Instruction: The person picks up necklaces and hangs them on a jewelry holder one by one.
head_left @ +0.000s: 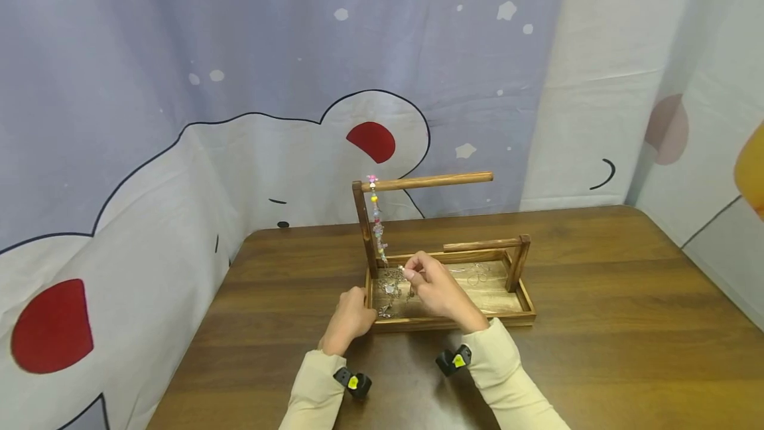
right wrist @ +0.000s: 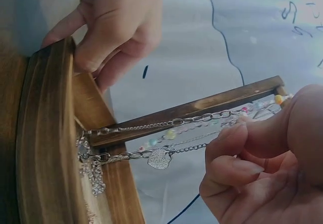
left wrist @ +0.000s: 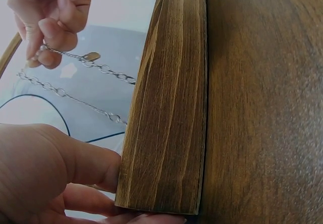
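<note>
My right hand (head_left: 437,287) pinches a silver chain (right wrist: 186,120) between thumb and fingertips above the tray's left part. Two strands run down from the fingertips, and a sparkly heart pendant (right wrist: 160,159) hangs on one. The wooden jewelry stand has a shallow tray base (head_left: 430,325). At its front left corner, my left hand (head_left: 351,317) grips the wall, thumb on one side and fingers round the other, plain in the left wrist view. A colourful beaded string (head_left: 377,221) hangs from the stand's tall arm (head_left: 430,182), close to the post.
Tangled silver jewelry (head_left: 388,288) lies at the tray's left end, and thin loops (head_left: 477,275) lie towards the right. A short wooden arm (head_left: 480,245) juts inward from the low right post. The stand sits on a brown table (head_left: 597,271), with a patterned curtain (head_left: 268,52) behind.
</note>
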`<state>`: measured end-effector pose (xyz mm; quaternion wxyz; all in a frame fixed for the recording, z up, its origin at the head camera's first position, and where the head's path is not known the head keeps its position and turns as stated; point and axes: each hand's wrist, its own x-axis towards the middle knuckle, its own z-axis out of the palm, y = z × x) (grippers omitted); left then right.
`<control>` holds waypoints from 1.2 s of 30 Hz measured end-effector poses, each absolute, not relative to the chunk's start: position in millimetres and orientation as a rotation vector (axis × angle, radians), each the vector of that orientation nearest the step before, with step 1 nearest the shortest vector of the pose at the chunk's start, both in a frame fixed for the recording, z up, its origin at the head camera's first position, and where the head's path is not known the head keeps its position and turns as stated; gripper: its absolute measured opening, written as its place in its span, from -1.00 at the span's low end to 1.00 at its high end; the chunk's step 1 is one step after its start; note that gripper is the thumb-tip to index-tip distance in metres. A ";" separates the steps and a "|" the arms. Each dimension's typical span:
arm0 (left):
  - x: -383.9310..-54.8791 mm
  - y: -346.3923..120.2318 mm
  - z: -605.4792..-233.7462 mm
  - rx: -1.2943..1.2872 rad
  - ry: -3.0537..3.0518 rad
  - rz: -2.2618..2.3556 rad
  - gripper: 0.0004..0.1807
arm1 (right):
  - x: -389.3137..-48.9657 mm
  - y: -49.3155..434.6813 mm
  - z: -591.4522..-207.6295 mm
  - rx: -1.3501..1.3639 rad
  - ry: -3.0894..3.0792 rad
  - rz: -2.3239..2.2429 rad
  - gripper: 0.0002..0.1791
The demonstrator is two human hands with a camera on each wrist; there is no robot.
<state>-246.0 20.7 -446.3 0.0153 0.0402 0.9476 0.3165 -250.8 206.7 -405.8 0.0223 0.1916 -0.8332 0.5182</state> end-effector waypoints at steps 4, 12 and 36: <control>-244.8 20.8 -445.8 0.112 2.936 0.994 -0.95 | -248.6 208.2 -400.9 0.595 -2.584 1.667 -0.95; -246.3 21.8 -446.8 0.102 2.915 1.004 -0.96 | -246.8 215.7 -392.2 0.578 -2.548 1.677 -0.93; -244.7 20.5 -446.4 0.104 2.912 1.011 -0.94 | -236.4 221.4 -370.0 0.491 -2.376 1.762 -0.92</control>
